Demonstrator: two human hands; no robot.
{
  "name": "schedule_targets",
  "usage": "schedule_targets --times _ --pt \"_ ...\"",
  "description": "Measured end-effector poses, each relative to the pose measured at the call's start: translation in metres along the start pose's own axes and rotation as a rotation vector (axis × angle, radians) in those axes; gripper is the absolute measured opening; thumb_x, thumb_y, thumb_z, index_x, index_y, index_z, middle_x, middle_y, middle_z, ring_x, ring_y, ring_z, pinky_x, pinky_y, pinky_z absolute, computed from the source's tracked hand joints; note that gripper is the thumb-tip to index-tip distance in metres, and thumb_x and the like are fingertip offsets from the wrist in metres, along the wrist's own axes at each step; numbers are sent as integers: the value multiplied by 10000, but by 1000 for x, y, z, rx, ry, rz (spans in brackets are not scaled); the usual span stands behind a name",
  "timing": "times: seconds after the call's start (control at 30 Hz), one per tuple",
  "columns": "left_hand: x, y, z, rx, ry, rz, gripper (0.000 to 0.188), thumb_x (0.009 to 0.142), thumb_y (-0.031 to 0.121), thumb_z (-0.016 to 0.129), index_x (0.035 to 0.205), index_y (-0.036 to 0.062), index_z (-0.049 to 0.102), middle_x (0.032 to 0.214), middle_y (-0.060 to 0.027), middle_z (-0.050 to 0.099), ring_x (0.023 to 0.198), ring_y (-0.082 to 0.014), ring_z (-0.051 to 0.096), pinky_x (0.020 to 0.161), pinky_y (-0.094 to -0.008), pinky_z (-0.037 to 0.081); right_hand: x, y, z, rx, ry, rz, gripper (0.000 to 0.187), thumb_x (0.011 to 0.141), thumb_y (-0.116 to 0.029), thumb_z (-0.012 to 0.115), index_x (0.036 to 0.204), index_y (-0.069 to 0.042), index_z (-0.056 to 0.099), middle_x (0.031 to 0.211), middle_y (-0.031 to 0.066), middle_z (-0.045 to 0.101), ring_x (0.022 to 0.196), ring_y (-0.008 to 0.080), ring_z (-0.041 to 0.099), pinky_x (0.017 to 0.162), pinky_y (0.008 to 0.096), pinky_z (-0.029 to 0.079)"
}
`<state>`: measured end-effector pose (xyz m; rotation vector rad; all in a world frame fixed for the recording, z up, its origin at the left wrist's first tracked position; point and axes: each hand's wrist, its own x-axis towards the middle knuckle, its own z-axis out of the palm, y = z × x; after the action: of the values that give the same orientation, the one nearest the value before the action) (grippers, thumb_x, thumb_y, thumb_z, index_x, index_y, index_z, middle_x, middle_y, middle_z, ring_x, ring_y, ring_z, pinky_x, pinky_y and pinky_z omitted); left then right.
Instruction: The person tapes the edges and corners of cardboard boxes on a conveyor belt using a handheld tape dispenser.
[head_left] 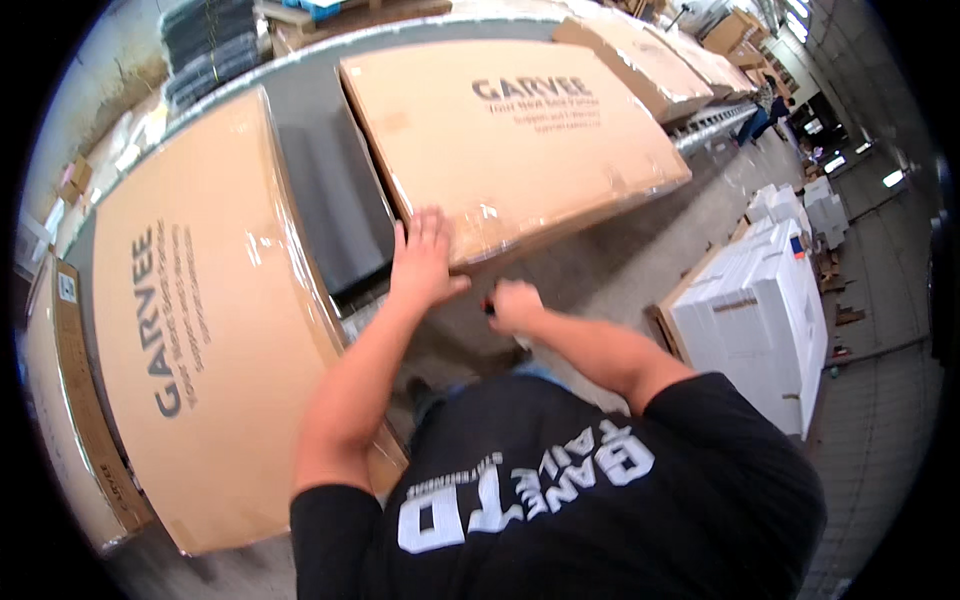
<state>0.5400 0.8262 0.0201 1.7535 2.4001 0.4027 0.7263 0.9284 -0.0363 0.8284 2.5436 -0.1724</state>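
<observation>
My left hand (425,262) lies flat with its fingers apart on the near left corner of a large flat brown carton (430,130). That carton is taped along its edges and rests on a conveyor with a dark belt (325,180). Just right of that corner, beside the carton's near side, my right hand (518,308) is closed round a small black and red object (489,302). Most of that object is hidden in the fist, so its kind does not show. To the left, a second large brown carton (190,300) lies across the conveyor, apart from my hands.
Another carton (65,390) is at the far left edge. More cartons (640,65) sit farther along the conveyor. Behind me to the right stands a stack of white wrapped boxes (760,310). Two people (770,112) are far off. Dark stacked sheets (208,50) stand beyond the conveyor.
</observation>
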Motion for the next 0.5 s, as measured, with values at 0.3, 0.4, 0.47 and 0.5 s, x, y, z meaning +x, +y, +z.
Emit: schedule_targets --times 0.3,0.4,0.47,0.5 --pt "-86 7 -42 -923 -57 -314 273 997 251 606 930 -13 624 725 -45 602 690 -109 559 651 -290 473 -117 63 -46 594 449 -364 466 724 -165 704 1189 -138 704 1246 128 608 1116 325 624 955 418 515" --pt "-88 22 -19 -916 -22 -307 363 1030 319 550 831 16 569 680 5 512 644 -97 481 606 -287 418 -129 73 -60 592 517 -461 512 697 -130 721 1208 -161 699 1262 135 606 1134 341 613 957 446 512" --pt "-81 32 7 -1040 -59 -326 388 1045 345 514 816 36 563 676 12 493 644 -90 469 609 -277 410 -135 81 -70 600 535 -541 524 688 -127 730 1210 -161 698 1273 136 604 1138 344 609 960 450 510" --pt "-74 42 11 -1109 -71 -330 402 1053 358 496 808 46 560 674 15 484 644 -86 464 610 -272 407 -138 89 -76 596 544 -582 530 683 -126 734 1211 -161 697 1278 137 603 1141 346 606 961 452 509"
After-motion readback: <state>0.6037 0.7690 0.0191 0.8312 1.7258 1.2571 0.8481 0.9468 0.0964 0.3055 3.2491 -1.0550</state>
